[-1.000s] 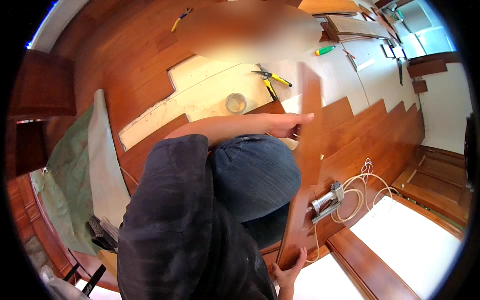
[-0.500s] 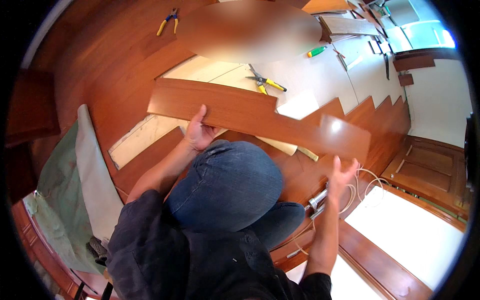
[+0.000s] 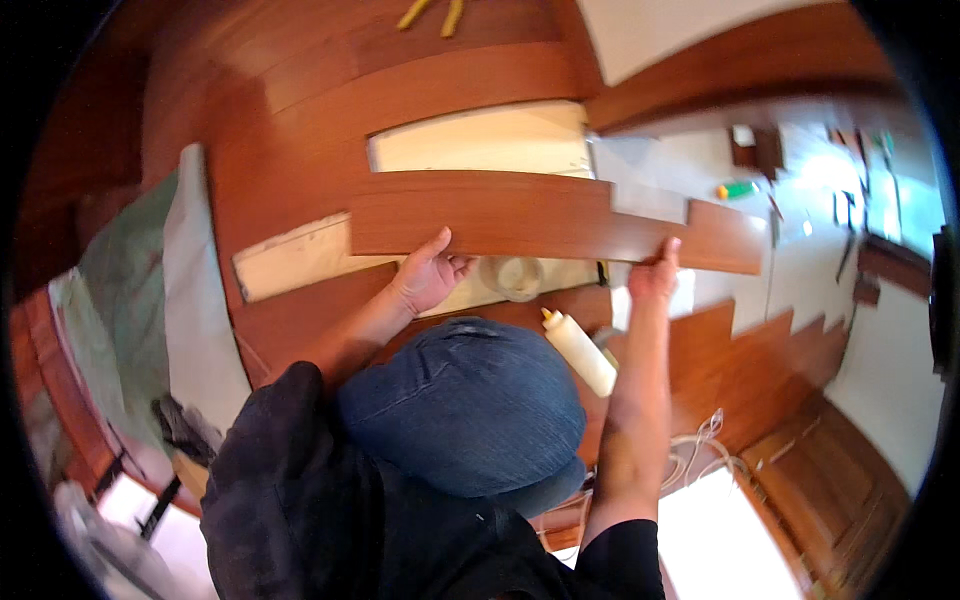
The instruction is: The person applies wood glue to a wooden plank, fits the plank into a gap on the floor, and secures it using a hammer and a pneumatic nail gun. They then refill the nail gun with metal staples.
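Note:
I hold a long reddish-brown wooden floor plank [image 3: 540,218] level in front of me, over a bare pale strip of subfloor [image 3: 300,262]. My left hand [image 3: 428,275] grips its near edge towards the left end. My right hand [image 3: 655,275] grips the near edge towards the right end. A white glue bottle [image 3: 580,350] with a yellow tip lies on the floor beside my bent knee in blue jeans [image 3: 465,405]. A roll of tape [image 3: 512,277] sits under the plank between my hands.
Laid wooden flooring [image 3: 300,90] surrounds the gap, with a stepped edge [image 3: 760,350] at the right. Yellow-handled pliers [image 3: 430,14] lie at the top. A green marker [image 3: 738,189] and small tools lie on white underlay. White cable [image 3: 700,445] coils by my right arm.
The plank has swung from upright beside me to level across the gap. Both hands now grip its near edge, and my view has tilted further down towards the floor.

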The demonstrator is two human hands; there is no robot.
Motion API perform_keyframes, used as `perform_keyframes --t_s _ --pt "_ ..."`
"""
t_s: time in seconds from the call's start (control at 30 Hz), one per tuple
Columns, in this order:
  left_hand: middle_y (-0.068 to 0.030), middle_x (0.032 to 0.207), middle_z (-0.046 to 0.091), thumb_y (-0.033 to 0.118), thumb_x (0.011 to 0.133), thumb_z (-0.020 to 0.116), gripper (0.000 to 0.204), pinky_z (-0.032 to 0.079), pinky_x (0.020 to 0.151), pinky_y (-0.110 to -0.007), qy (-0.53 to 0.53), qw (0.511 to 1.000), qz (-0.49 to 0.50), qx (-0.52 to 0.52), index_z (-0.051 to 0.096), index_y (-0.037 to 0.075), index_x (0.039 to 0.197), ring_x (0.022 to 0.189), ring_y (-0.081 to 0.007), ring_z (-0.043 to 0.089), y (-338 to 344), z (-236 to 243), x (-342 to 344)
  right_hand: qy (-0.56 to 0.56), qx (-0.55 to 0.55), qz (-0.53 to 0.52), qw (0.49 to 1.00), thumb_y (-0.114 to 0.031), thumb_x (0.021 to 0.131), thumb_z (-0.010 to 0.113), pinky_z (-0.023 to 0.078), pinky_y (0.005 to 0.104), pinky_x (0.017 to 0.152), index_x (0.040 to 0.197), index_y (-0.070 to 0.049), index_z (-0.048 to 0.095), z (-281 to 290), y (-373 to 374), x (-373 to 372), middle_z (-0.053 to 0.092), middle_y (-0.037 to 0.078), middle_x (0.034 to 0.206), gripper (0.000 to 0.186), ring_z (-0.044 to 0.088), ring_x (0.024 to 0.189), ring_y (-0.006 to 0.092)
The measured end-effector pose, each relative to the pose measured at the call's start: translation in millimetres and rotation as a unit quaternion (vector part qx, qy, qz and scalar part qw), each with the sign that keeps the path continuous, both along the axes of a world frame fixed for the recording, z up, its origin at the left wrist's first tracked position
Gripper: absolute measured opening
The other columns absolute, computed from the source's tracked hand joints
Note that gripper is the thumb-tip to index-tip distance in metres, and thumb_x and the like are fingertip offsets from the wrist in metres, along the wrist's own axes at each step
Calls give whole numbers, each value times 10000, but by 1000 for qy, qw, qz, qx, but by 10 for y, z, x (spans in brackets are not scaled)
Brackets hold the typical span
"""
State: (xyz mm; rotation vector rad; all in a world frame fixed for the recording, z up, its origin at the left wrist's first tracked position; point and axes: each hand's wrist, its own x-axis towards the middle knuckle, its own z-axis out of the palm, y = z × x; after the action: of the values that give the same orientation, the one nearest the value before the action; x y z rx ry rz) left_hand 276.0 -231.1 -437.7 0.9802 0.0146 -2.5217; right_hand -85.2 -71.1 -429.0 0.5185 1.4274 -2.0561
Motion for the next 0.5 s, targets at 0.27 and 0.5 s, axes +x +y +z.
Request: perform_keyframes --t_s 0.27,0.5 --pt "-85 1055 678 406 987 649 314 563 852 -352 -167 982 9 92 581 123 1104 1037 -226 663 -182 -449 302 -15 -21 42 999 -326 1034 583 469 366 1065 1191 -56 653 -524 -220 -910 697 55 1205 320 638 1123 204" --pt "-103 1102 694 512 999 576 446 584 760 -314 -231 965 -74 103 545 96 1158 966 -187 694 -302 -385 349 -25 -25 100 994 -316 1037 581 473 341 1051 1139 -64 684 -649 -540 -928 721 35 1137 291 646 1100 173"
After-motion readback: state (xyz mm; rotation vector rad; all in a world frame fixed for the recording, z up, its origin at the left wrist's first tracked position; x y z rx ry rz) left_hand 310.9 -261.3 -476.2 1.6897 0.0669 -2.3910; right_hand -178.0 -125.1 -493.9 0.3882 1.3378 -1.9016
